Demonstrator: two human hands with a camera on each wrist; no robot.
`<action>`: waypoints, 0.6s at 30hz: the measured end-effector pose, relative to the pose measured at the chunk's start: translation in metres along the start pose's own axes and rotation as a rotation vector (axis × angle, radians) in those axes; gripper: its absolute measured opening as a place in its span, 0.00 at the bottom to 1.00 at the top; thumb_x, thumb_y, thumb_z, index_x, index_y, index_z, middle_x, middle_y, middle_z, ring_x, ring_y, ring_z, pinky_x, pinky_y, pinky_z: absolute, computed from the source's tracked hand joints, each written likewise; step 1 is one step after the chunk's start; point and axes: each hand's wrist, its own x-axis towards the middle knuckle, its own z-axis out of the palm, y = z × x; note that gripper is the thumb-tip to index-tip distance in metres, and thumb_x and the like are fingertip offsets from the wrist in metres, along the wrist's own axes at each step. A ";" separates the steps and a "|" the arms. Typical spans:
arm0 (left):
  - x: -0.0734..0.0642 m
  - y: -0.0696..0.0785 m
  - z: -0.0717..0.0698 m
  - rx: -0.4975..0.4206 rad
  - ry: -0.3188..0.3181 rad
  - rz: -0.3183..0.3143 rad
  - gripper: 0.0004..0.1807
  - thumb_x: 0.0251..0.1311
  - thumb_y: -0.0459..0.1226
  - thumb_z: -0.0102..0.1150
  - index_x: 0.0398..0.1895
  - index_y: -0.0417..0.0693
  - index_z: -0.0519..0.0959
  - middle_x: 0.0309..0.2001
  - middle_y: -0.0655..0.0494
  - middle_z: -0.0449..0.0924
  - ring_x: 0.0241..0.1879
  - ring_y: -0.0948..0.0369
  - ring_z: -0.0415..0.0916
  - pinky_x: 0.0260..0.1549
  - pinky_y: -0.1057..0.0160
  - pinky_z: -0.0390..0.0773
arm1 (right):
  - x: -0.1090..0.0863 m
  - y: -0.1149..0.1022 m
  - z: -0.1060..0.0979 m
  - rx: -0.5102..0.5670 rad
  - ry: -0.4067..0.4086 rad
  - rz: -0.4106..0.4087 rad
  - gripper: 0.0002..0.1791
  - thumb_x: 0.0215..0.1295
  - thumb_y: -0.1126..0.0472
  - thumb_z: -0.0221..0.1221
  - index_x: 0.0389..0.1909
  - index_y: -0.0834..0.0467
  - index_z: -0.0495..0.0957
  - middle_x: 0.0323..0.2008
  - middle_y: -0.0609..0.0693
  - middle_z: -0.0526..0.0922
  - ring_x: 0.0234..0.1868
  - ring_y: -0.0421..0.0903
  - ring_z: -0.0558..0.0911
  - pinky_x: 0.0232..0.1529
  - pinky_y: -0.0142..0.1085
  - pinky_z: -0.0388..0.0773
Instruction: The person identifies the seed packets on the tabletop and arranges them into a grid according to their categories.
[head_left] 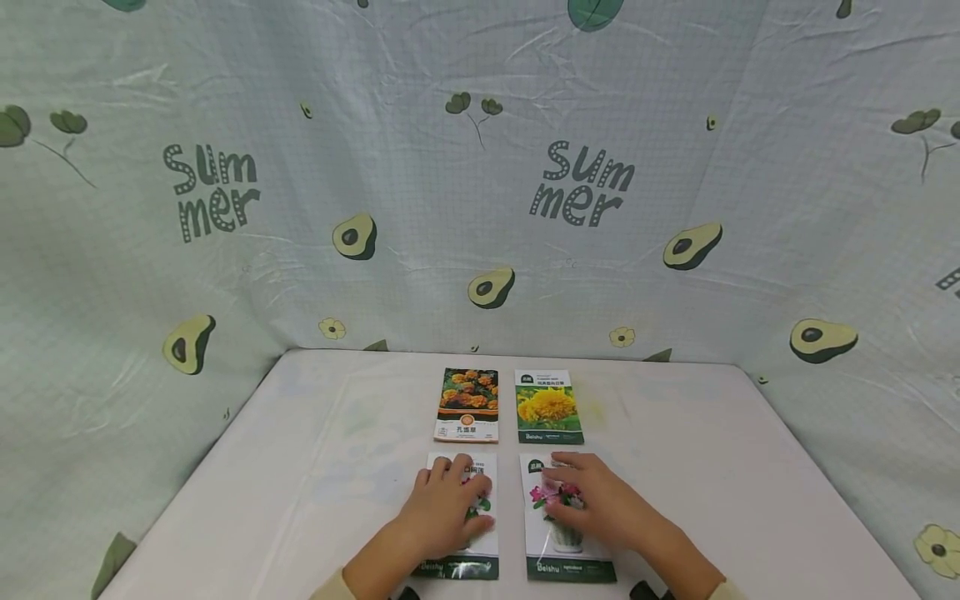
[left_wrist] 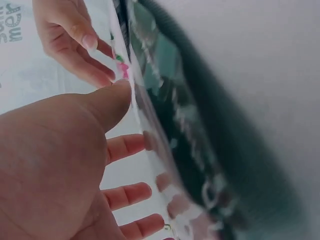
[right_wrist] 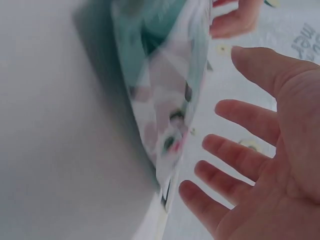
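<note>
Four seed packets are avoided as a count here: several lie in two rows on the table. My left hand lies over the front left seed packet, its thumb and fingertips at the packet's face in the left wrist view, fingers spread. Much of that packet's picture is hidden under the hand. Above the front right seed packet, printed with pink flowers in a white pot, is my right hand. Its loosely spread fingers stand apart from the packet in the right wrist view.
Behind the front row lie a packet with orange flowers on the left and a packet with a yellow flower on the right. A pale curtain printed with avocados surrounds the table's back and sides.
</note>
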 end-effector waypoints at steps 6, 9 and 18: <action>0.006 -0.017 -0.006 -0.041 0.080 -0.028 0.29 0.64 0.61 0.62 0.63 0.60 0.77 0.66 0.47 0.70 0.64 0.44 0.66 0.56 0.37 0.70 | 0.005 0.018 -0.017 0.008 0.157 0.057 0.30 0.65 0.41 0.67 0.65 0.48 0.79 0.73 0.52 0.71 0.75 0.58 0.68 0.69 0.60 0.68; 0.007 -0.034 -0.010 -0.020 0.152 -0.061 0.28 0.64 0.58 0.64 0.63 0.57 0.77 0.66 0.45 0.71 0.65 0.42 0.67 0.57 0.38 0.71 | 0.008 0.035 -0.027 -0.006 0.261 0.051 0.27 0.67 0.47 0.67 0.65 0.52 0.80 0.72 0.55 0.72 0.74 0.62 0.69 0.69 0.62 0.67; 0.003 -0.094 -0.009 0.103 0.375 -0.124 0.24 0.65 0.50 0.67 0.61 0.51 0.79 0.65 0.42 0.74 0.64 0.40 0.71 0.58 0.38 0.73 | 0.010 0.084 -0.052 -0.050 0.427 0.042 0.26 0.70 0.53 0.65 0.65 0.59 0.78 0.69 0.62 0.73 0.70 0.66 0.70 0.65 0.64 0.69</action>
